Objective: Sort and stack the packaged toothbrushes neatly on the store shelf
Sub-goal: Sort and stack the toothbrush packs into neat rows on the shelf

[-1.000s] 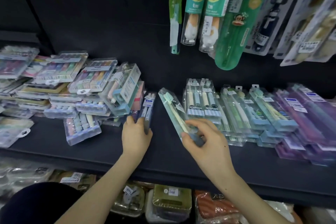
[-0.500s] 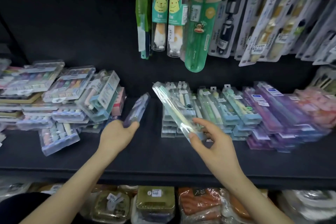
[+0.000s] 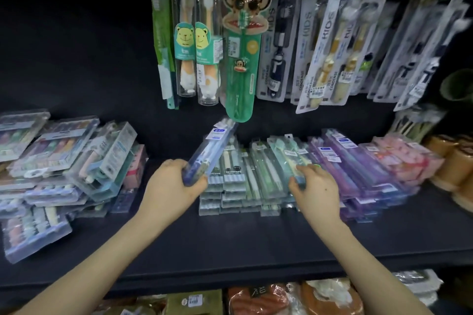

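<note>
Two packs are held, and part of each is hidden. The bottom end of the blue toothbrush pack [image 3: 212, 148] is covered by the left grip [image 3: 174, 183], which is curled round it. This pack is lifted off the shelf [image 3: 256, 245] and tilted, with its top pointed to 1 o'clock, over the middle stacks [image 3: 230, 194]. The bottom end of the pale green pack [image 3: 287, 155] is hidden under the right grip [image 3: 316, 188], which is curled on it with the thumb at the near side. This pack is seen on top of the middle stacks, just beside the purple packs [image 3: 358, 169] at 3 o'clock of it.

The small words on the labels are too blurred to be read. The piles of boxes [image 3: 64, 161] at 9 o'clock are cut off by the left edge. The hanging packs [image 3: 320, 46] at 12 o'clock are cut off at the top. The brown things [image 3: 455, 161] at 3 o'clock cannot be made out.

Both bare arms are stretched forward, the left from 7 o'clock and the right from 5 o'clock.
</note>
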Tool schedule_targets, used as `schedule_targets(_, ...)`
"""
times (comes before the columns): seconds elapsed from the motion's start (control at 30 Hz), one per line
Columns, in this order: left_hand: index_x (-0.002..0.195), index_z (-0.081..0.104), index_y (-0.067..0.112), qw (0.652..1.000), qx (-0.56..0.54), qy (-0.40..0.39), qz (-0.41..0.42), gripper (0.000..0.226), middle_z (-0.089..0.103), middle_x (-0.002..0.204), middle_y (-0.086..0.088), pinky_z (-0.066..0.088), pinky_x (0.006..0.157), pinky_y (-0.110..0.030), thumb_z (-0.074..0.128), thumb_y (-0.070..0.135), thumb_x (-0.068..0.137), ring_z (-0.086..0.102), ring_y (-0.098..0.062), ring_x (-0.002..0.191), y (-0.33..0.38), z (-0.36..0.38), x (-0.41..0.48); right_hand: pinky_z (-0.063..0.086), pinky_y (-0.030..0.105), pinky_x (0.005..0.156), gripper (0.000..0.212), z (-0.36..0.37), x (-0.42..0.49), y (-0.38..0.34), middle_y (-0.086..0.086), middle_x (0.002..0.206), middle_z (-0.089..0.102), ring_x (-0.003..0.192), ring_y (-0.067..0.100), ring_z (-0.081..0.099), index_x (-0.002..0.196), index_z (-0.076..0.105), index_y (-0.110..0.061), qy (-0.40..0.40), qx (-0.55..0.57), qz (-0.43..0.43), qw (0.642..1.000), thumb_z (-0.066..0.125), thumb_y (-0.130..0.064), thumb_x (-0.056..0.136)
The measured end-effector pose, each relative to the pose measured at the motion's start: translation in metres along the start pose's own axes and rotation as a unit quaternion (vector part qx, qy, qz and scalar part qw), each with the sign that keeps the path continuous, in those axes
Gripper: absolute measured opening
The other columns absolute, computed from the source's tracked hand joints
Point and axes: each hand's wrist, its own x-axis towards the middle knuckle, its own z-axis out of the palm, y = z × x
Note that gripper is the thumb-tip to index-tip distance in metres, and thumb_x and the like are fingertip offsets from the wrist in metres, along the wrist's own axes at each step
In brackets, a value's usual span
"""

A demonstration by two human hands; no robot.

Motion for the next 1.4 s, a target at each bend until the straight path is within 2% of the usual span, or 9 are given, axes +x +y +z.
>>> schedule_targets(0.33,0.074,0.055,0.012,1.000,-0.007,-0.026,-0.002,0.027,0.052,0.077,0.002,0.029,0.050,-0.018,0.067,0.035,0.081,0.051,-0.010,0.064,0.013,0.018,0.016,0.036,0.036,0.084,0.036,0.019,0.037,0.004,0.011,0.106,0.065,0.100,0.029,0.049,0.107,0.070,-0.010,-0.051,-0.212,-0.054,0.974,0.052,-0.038,0.093)
schedule_targets(0.47,0.072,0.053,0.013,0.999,-0.006,-0.035,0.003,0.030,0.052,0.075,0.004,0.028,0.048,-0.016,0.067,0.037,0.081,0.050,-0.010,0.062,0.018,0.020,0.013,0.042,0.040,0.082,0.023,0.011,0.018,0.001,0.014,0.096,0.071,0.087,0.034,0.058,0.094,0.075,-0.005,0.052,-0.056,-0.056,0.995,0.067,-0.025,0.087)
schedule_targets(0.57,0.073,0.052,0.022,0.998,-0.020,-0.058,0.022,0.026,0.051,0.076,0.008,0.032,0.048,-0.014,0.067,0.042,0.078,0.050,-0.006,0.062,0.027,0.026,0.005,0.047,0.029,0.083,0.029,0.001,0.001,-0.020,0.001,0.101,0.072,0.094,0.017,0.063,0.111,0.070,-0.012,-0.001,0.158,-0.011,0.987,0.062,-0.032,0.091)
schedule_targets(0.63,0.075,0.050,0.029,0.995,-0.041,-0.070,0.049,0.022,0.051,0.078,0.010,0.037,0.053,-0.012,0.066,0.044,0.074,0.052,-0.004,0.066,0.036,0.031,-0.004,0.048,0.011,0.074,0.030,-0.004,-0.004,-0.039,-0.009,0.096,0.071,0.088,-0.001,0.064,0.117,0.062,-0.024,-0.103,0.342,0.065,0.932,0.061,-0.039,0.091)
schedule_targets(0.77,0.087,0.050,0.030,0.988,-0.046,-0.073,0.129,0.031,0.050,0.080,0.015,0.039,0.058,-0.013,0.066,0.050,0.069,0.053,-0.001,0.068,0.046,0.041,-0.016,0.054,0.019,0.062,0.017,-0.009,-0.005,-0.067,0.006,0.088,0.075,0.078,0.015,0.072,0.110,0.063,-0.015,-0.148,0.591,0.138,0.781,0.060,-0.016,0.094)
schedule_targets(0.83,0.096,0.055,0.026,0.983,-0.025,-0.100,0.154,0.047,0.050,0.086,0.017,0.043,0.066,-0.017,0.061,0.064,0.069,0.052,-0.001,0.075,0.044,0.041,-0.014,0.053,0.021,0.060,0.019,-0.011,-0.005,-0.068,0.009,0.090,0.075,0.077,0.018,0.072,0.113,0.062,-0.011,-0.145,0.607,0.161,0.765,0.056,-0.009,0.095)
schedule_targets(0.97,0.116,0.061,0.021,0.980,0.009,-0.101,0.171,0.077,0.048,0.106,0.017,0.034,0.087,-0.017,0.039,0.081,0.073,0.044,-0.002,0.102,0.031,0.031,-0.009,0.055,0.023,0.064,0.027,-0.010,-0.005,-0.048,-0.002,0.097,0.075,0.084,0.013,0.072,0.119,0.061,-0.023,-0.169,0.546,0.189,0.798,0.053,-0.011,0.097)
schedule_targets(1.2,0.128,0.058,0.014,0.994,0.049,-0.071,0.074,0.048,0.053,0.126,0.001,0.033,0.097,-0.026,0.054,0.044,0.091,0.048,-0.020,0.118,-0.009,0.023,0.008,0.046,0.018,0.072,0.032,-0.006,-0.005,-0.014,-0.013,0.101,0.064,0.082,0.001,0.059,0.130,0.056,-0.018,-0.119,0.406,0.224,0.878,0.050,-0.019,0.099)
schedule_targets(1.4,0.136,0.052,0.017,0.993,0.044,-0.104,0.039,0.050,0.046,0.139,-0.004,0.030,0.107,-0.031,0.053,0.043,0.093,0.039,-0.023,0.130,-0.009,0.036,0.014,0.042,0.023,0.056,0.017,0.005,0.004,-0.023,-0.005,0.069,0.055,0.059,0.009,0.049,0.111,0.060,-0.017,-0.081,0.366,0.213,0.902,0.056,-0.017,0.095)
